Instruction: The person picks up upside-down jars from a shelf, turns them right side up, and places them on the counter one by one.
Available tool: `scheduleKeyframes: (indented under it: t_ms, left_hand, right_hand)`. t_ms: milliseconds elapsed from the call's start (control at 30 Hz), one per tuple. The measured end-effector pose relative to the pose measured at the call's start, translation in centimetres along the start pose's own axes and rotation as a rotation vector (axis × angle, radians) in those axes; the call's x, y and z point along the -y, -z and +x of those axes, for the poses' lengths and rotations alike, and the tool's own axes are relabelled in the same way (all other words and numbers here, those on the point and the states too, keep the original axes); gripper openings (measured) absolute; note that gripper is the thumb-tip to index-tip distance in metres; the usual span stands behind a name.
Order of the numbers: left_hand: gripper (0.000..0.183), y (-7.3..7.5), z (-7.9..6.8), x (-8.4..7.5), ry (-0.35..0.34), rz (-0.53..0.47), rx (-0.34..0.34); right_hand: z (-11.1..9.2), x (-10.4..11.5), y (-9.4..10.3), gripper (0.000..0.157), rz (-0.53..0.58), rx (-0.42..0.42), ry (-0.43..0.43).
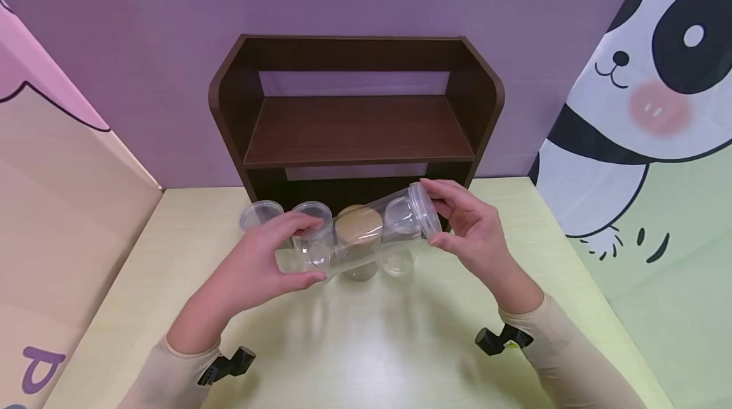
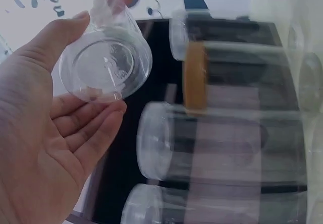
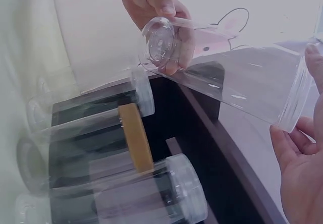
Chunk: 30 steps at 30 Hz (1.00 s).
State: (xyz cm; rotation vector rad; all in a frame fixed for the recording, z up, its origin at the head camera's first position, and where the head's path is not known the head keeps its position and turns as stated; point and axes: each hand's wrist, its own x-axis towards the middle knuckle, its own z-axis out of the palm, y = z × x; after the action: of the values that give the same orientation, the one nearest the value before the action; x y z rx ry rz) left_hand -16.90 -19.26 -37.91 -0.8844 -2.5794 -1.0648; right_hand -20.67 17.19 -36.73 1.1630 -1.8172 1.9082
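Note:
Both hands hold a clear cylindrical jar (image 1: 349,258) lying on its side in the air, tilted so its lidded end is higher. My left hand (image 1: 258,265) grips the base end between thumb and fingers. At the other end my right hand (image 1: 473,228) pinches the rim of the clear lid (image 1: 424,211), thumb below and fingers above. The lid sits on the jar, whose body (image 3: 237,80) looks see-through with nothing inside. Behind it several similar jars stand upright in a row, one with a wooden lid (image 1: 358,225) and others with clear lids (image 2: 155,141).
A dark brown two-level shelf (image 1: 360,129) stands at the back of the pale table (image 1: 366,345), against a purple backdrop (image 1: 354,2). The standing jars are in front of its lower level. A panda-printed panel (image 1: 646,91) rises on the right.

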Motion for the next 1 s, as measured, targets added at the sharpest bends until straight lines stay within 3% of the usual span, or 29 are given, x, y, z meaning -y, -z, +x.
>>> scheduleKeyframes:
  t_ms: [133,433,767,1000]
  left_hand:
    - [0.075,0.1,0.1,-0.5,-0.041,0.031,-0.028]
    - [0.077,-1.0,0.3,-1.0,-0.022,0.005,0.011]
    - [0.076,-3.6,0.1,-1.5,0.044,-0.029,0.111]
    - [0.07,-5.4,-0.1,-1.6,0.043,-0.099,0.138]
  right_hand:
    - [0.5,0.4,-0.1,0.089,0.026,-0.008,0.023]
    - [1.2,1.0,-0.5,0.092,0.04,0.02,0.021]
    - [1.7,1.3,-0.9,0.088,0.071,0.097,0.009]
    - [1.6,1.4,-1.3,0.087,0.09,0.162,-0.032]
